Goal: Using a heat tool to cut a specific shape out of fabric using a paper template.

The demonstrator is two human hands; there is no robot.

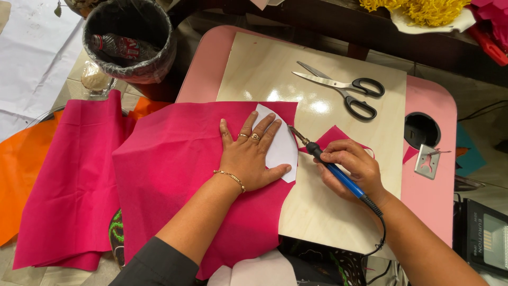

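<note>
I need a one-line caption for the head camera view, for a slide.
Left hand presses a white template on pink fabric; right hand holds a blue hot-tip tool at its edge.

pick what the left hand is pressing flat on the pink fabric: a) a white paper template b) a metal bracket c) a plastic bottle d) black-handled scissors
a: the left hand lies spread on a white paper template on top of the pink fabric, while the scissors lie apart on the wooden board and the right hand holds a blue-handled hot tool.
</note>
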